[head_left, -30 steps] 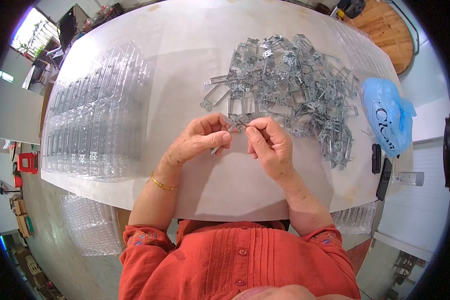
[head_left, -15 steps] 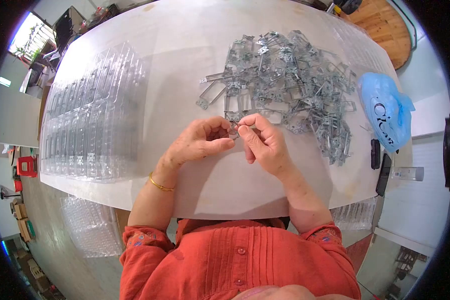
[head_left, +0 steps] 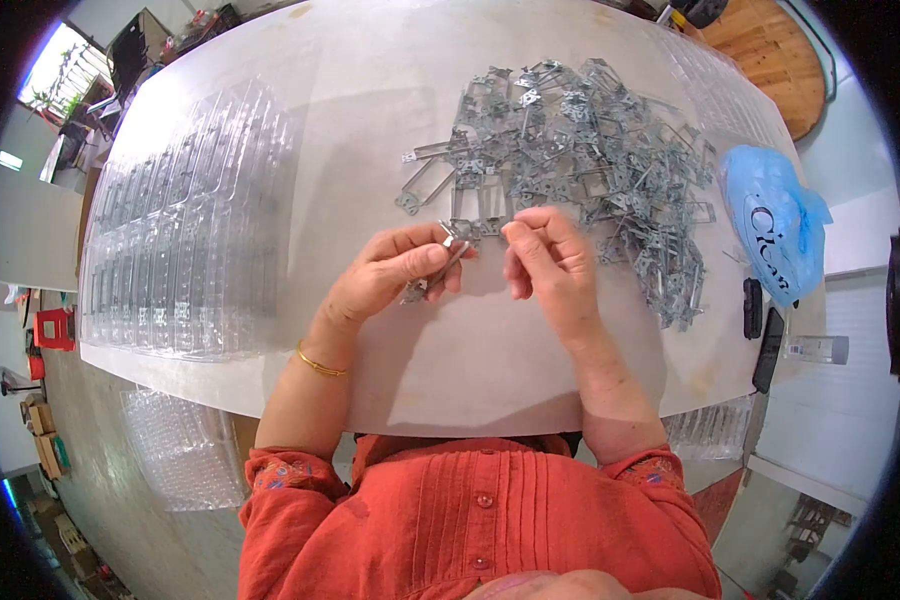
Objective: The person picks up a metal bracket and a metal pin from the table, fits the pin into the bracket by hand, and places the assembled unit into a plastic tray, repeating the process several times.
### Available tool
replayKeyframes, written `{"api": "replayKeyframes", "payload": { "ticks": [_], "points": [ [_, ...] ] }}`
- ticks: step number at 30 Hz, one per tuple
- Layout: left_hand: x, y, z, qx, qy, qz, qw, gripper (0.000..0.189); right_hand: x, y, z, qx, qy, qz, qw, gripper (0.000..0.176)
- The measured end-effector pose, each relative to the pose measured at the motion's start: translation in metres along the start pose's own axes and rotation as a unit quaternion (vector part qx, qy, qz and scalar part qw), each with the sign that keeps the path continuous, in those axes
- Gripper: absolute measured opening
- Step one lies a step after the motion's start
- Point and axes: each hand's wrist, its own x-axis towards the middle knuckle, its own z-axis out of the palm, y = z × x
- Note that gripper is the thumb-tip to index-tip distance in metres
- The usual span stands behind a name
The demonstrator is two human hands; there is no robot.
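Between the thumb and fingers of my left hand (head_left: pixel 406 268) is a small metal bracket (head_left: pixel 454 256), tilted, with its lower end showing beneath the fingers. My right hand (head_left: pixel 553 262) is just to the right, apart from the bracket, thumb and fingertips pressed together; whether anything small is in that pinch is hidden. Beyond both hands lies a large heap of similar metal brackets (head_left: pixel 580 150), thin frames with plates at the ends, tangled together.
Clear plastic trays (head_left: pixel 185 230) holding metal parts are stacked at the table's left. A blue plastic bag (head_left: pixel 773 225) lies at the right edge, near a black object (head_left: pixel 767 350) and a clear cup (head_left: pixel 818 348). More plastic trays (head_left: pixel 715 85) sit at the far right.
My hands have separated: the right moved to the right, away from the left. The bracket in my left hand now shows more fully and is tilted.
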Motion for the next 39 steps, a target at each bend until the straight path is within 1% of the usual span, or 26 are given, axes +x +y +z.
{"api": "replayKeyframes", "payload": {
  "ticks": [1,2,4,7,9,13,19,20,21,22,24,25,27,28,30,32,34,35,37,39],
  "points": [
    [0.000,0.001,0.000,0.006,0.012,0.001,1.000,0.045,-0.001,0.001,0.001,0.000,0.000,-0.001,1.000,0.008],
    [0.000,0.001,-0.001,0.006,0.011,0.001,1.000,0.045,-0.002,0.004,0.002,-0.020,-0.017,-0.009,1.000,0.008],
    [0.000,0.002,-0.001,-0.021,0.012,0.001,1.000,0.043,-0.002,0.007,0.003,-0.040,-0.035,-0.017,0.998,0.009],
    [0.000,-0.001,-0.002,-0.012,0.005,0.006,1.000,0.042,-0.002,0.009,0.003,-0.068,-0.042,-0.022,0.997,0.009],
    [0.001,-0.003,-0.003,-0.009,0.005,0.008,1.000,0.041,-0.002,0.011,0.002,-0.102,-0.047,-0.047,0.993,0.009],
    [0.001,-0.002,-0.003,-0.016,0.001,0.013,1.000,0.038,-0.001,0.012,0.002,-0.091,-0.046,-0.035,0.994,0.009],
    [0.000,-0.002,-0.004,0.003,0.009,0.014,1.000,0.033,-0.001,0.012,0.001,-0.116,-0.045,-0.039,0.992,0.009],
    [-0.001,-0.002,-0.006,0.003,0.009,0.014,1.000,0.033,-0.001,0.009,0.001,-0.092,-0.055,-0.006,0.994,0.010],
    [-0.001,-0.003,-0.009,0.040,0.012,-0.001,0.999,0.032,-0.001,0.007,0.002,-0.069,-0.065,0.027,0.995,0.011],
    [-0.002,-0.004,-0.011,0.076,0.015,-0.015,0.997,0.031,0.000,0.004,0.001,-0.069,-0.065,0.027,0.995,0.011],
    [-0.001,-0.001,-0.004,0.072,0.010,-0.026,0.997,0.031,0.002,0.001,-0.001,-0.015,-0.099,0.072,0.992,0.017],
    [-0.001,-0.001,-0.002,0.068,0.005,-0.037,0.997,0.031,0.003,0.001,-0.003,-0.016,-0.099,0.072,0.992,0.017],
    [0.000,-0.002,-0.003,0.061,-0.004,-0.038,0.997,0.031,0.005,0.000,-0.006,0.080,-0.144,0.126,0.978,0.022],
    [-0.001,-0.003,-0.004,0.054,-0.013,-0.039,0.998,0.031,0.005,-0.001,-0.005,0.080,-0.144,0.125,0.978,0.022],
    [-0.002,0.000,-0.003,0.058,-0.012,-0.048,0.997,0.031,0.004,-0.001,-0.004,0.128,-0.139,0.183,0.965,0.025],
    [-0.002,0.003,-0.001,0.061,-0.012,-0.057,0.996,0.031,0.004,0.001,-0.007,0.129,-0.153,0.191,0.961,0.024],
    [-0.002,0.005,0.002,0.046,-0.037,-0.082,0.995,0.033,0.005,0.005,-0.010,0.130,-0.167,0.198,0.957,0.024],
    [-0.003,0.004,0.001,0.045,-0.036,-0.082,0.995,0.033,0.006,0.007,-0.011,0.104,-0.165,0.192,0.962,0.024],
    [-0.003,0.001,-0.001,0.081,-0.078,-0.082,0.990,0.035,0.005,0.006,-0.009,0.078,-0.164,0.185,0.966,0.024],
    [-0.002,-0.002,-0.003,0.090,-0.093,-0.091,0.987,0.038,0.004,0.001,-0.007,-0.035,-0.152,0.138,0.978,0.022]
  ]
}}
